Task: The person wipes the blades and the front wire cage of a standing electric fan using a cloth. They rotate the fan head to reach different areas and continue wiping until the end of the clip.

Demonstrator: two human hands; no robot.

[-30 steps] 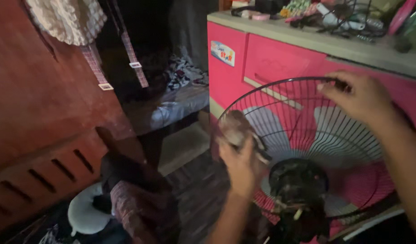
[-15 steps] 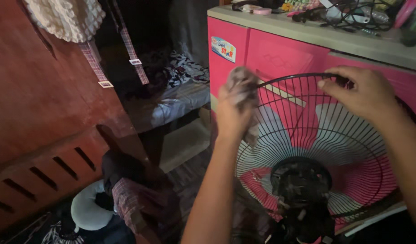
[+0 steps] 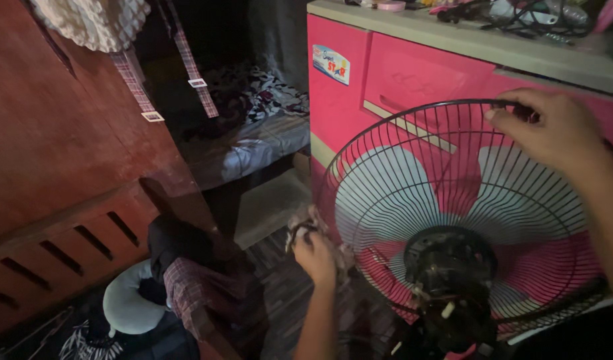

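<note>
Low at the frame's centre, the left hand [image 3: 315,252], fisted around a grey rag [image 3: 305,227], has dropped from the fan guard's [image 3: 413,133] top-left rim; the right hand [image 3: 553,130] keeps pinching the upper rim.

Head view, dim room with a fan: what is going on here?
A person is handling a round black wire fan guard with pale blades behind it. The right hand grips the guard's top rim. The left hand holds a crumpled greyish rag against the guard's lower left edge. Behind the fan stands a pink plastic drawer cabinet, its top cluttered with small items.
</note>
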